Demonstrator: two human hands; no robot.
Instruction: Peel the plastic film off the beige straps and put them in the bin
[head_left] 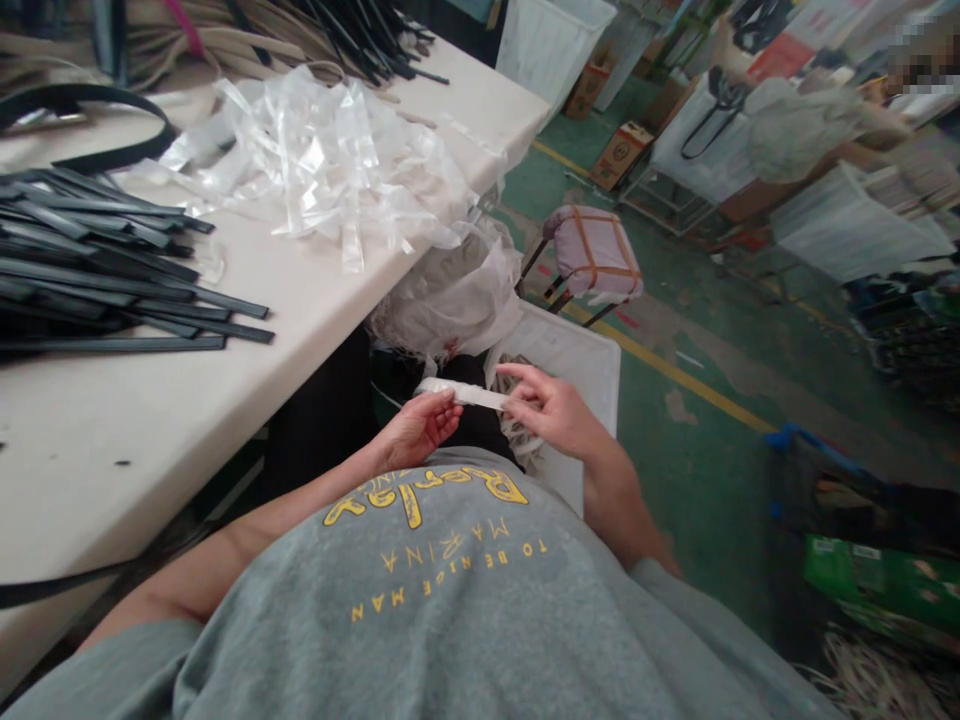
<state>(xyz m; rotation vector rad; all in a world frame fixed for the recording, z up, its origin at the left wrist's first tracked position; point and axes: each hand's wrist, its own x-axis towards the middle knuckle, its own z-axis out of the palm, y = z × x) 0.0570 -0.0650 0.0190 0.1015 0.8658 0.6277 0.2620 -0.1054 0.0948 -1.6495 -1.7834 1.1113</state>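
Note:
A short white strip, partly in clear wrapping at its left end, stretches between my two hands above my lap. My left hand is closed on the strip's left part, thumb on top. At the other end, my right hand pinches the strip between thumb and fingers, with the index finger held out. Beyond my hands hangs a bunched clear plastic bag. A white bin with pale strips inside stands beside my right hand.
To the left is a white table bearing a heap of clear plastic sleeves and black strips. A padded stool stands on the green floor ahead. Cartons, including one box, and crates lie farther off.

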